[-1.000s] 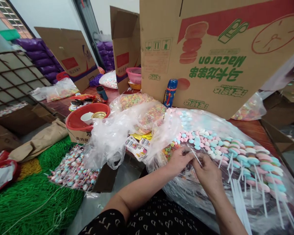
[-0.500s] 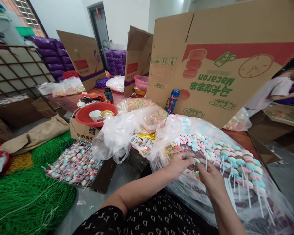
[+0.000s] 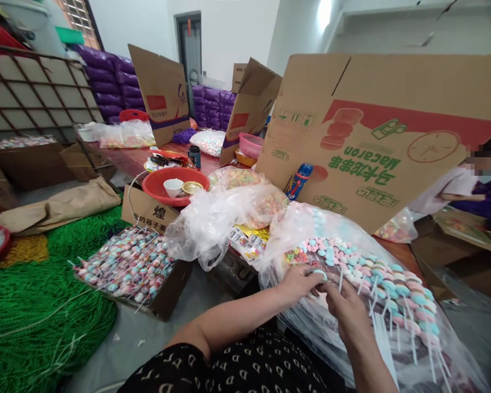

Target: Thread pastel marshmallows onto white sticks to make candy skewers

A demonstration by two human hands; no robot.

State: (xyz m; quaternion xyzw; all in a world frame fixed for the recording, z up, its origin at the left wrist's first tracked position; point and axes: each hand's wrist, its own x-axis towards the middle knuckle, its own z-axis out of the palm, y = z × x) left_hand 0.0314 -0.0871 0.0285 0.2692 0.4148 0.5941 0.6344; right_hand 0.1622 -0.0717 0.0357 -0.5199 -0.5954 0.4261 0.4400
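Observation:
My left hand (image 3: pixel 298 286) pinches a small pale blue and white marshmallow (image 3: pixel 320 274) between thumb and fingers. My right hand (image 3: pixel 347 305) is closed close against it, fingertips meeting the left hand's; what it grips is hidden. Both hands are above the plastic-covered work surface. Just beyond them, loose pink and blue marshmallows (image 3: pixel 331 250) lie in a heap. Skewered marshmallows (image 3: pixel 417 299) in pink, blue and brown lie in a row to the right, their white sticks pointing toward me. A bundle of bare white sticks (image 3: pixel 382 338) lies beside my right wrist.
A large cardboard box (image 3: pixel 303 131) stands behind the marshmallows, with a blue bottle (image 3: pixel 299 181) against it. Left are a crumpled plastic bag (image 3: pixel 213 218), a red basin (image 3: pixel 155 183) and a carton of wrapped skewers (image 3: pixel 126 265). Green netting (image 3: pixel 45 322) covers the floor. Another person (image 3: pixel 454 183) is at far right.
The view has tilted up and turned slightly left, so the surroundings sit lower and further right. My hands stay together around the marshmallow with little visible movement.

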